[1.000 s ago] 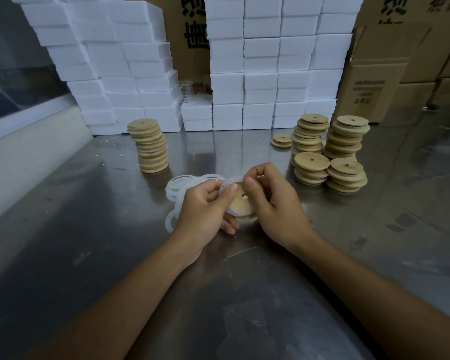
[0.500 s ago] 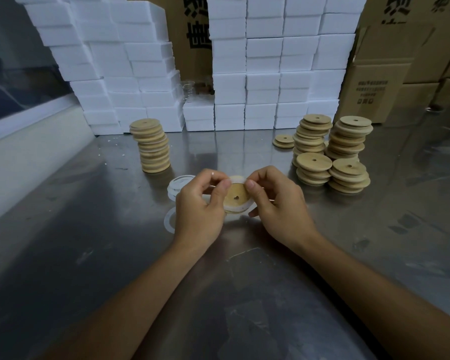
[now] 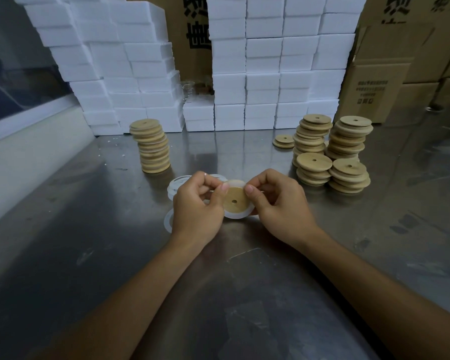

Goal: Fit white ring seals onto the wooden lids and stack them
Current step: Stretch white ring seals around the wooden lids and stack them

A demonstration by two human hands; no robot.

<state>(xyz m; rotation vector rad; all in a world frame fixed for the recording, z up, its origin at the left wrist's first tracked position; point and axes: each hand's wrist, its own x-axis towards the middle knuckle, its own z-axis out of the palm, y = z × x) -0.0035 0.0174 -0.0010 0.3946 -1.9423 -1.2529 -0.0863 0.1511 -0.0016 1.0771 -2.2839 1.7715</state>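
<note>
Between both hands, above the steel table [image 3: 89, 255], is a round wooden lid [image 3: 233, 200] with a centre hole, tilted toward me. A white ring seal [image 3: 238, 215] wraps its rim. My left hand [image 3: 196, 207] pinches the lid's left edge with thumb and fingers. Its right edge is pinched by my right hand [image 3: 278, 201]. Loose white ring seals [image 3: 176, 184] lie on the table behind my left hand, partly hidden. One tall stack of lids [image 3: 151, 146] stands at the back left. Several lid stacks [image 3: 331, 152] stand at the right.
White foam boxes [image 3: 263, 74] are piled along the back of the table, with cardboard cartons [image 3: 374, 89] behind and to the right. Two lids [image 3: 284, 141] lie flat near the right stacks. A pale wall ledge [image 3: 24, 157] borders the table's left side.
The lid with its ring has stayed between both hands, lifted slightly. My fingers have shifted along the rim toward its upper edge.
</note>
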